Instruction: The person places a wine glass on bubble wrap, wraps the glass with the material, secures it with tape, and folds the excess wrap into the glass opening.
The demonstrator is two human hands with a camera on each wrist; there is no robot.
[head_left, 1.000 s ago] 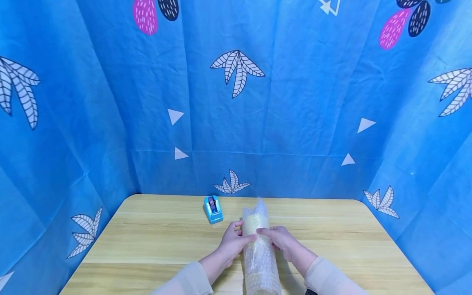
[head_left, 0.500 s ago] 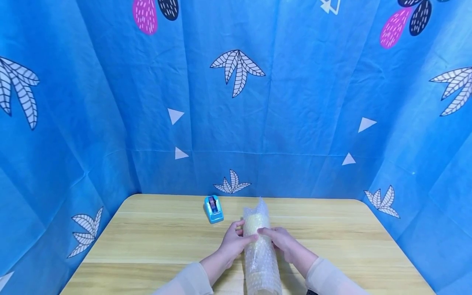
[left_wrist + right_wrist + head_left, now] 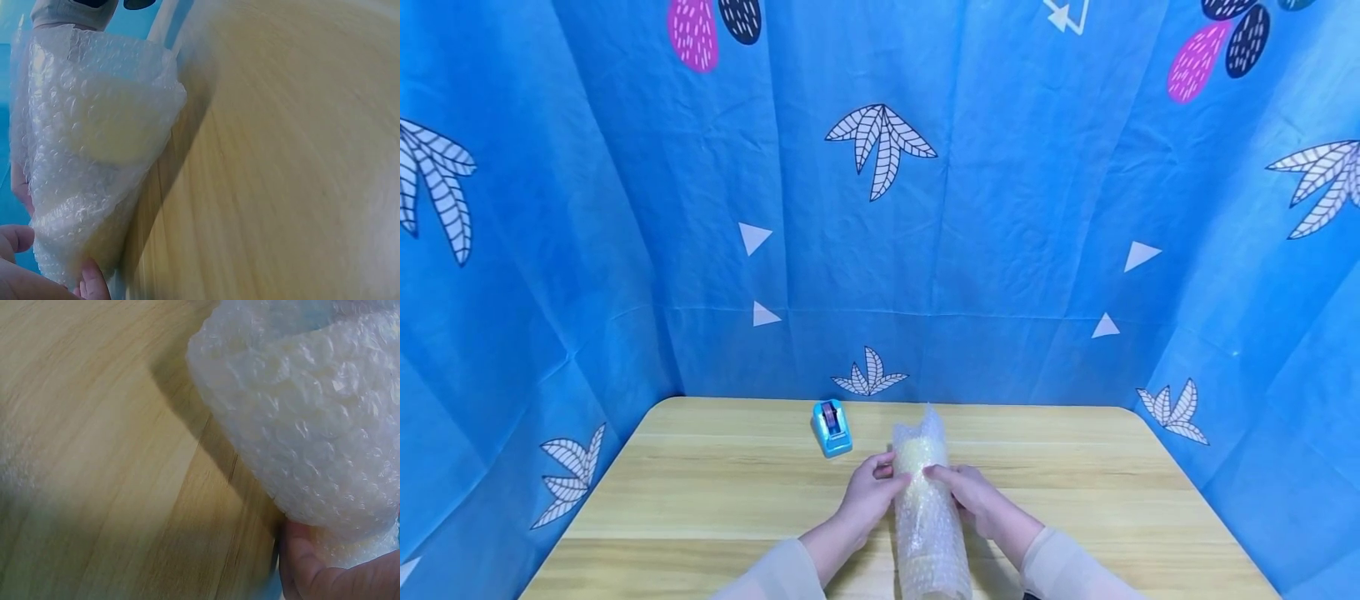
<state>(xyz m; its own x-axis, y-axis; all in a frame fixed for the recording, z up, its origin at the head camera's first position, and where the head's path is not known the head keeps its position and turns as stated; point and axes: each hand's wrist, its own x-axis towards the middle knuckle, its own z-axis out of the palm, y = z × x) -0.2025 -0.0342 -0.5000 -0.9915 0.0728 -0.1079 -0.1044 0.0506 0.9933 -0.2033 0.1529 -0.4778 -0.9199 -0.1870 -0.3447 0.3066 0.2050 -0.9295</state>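
Observation:
A tube-like bundle of clear bubble wrap (image 3: 931, 550) lies lengthwise on the table, pointing away from me. Something pale yellow (image 3: 119, 128) shows blurrily through the plastic in the left wrist view; its kind is hidden. My left hand (image 3: 863, 498) grips the bundle from the left, thumb on top and fingers at the side. From the right, my right hand (image 3: 981, 500) holds it at about the same height, its thumb also on top. The right wrist view has the near end of the wrap standing open, with my right hand (image 3: 331, 572) low beside it.
A blue tape dispenser (image 3: 831, 427) stands behind and left of the bundle on the wooden table (image 3: 715, 475). Blue patterned cloth (image 3: 1015, 208) hangs behind the table and on both sides.
My left thumb has drawn back slightly to the left across the wrap. Both hands keep hold, and the bundle stays nearly in place. The head view has shifted a little.

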